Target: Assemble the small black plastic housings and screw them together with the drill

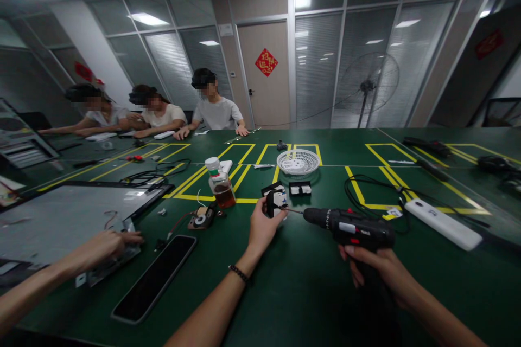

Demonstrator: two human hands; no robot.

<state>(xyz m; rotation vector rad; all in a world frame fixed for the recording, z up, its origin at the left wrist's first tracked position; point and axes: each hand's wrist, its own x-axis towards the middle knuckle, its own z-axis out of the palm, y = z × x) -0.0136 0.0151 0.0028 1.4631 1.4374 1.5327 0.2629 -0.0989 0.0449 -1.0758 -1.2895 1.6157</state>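
Nearest the camera, the left forearm (209, 298) is extended over the green surface (280, 303), to the right of a smartphone (154, 279). By the left hand (264, 226), a small black part (269, 204) is held in a closed pinch, on the near side of the white basket (281, 166). By the right hand (374, 260), fully wrapped around its grip, a cordless drill (350, 227) is held. The drill bit (294, 211) is directed at the black part; contact cannot be confirmed. A drilling or screwdriving step is judged to be in hand. Next, firm support and straight bit alignment are called for.
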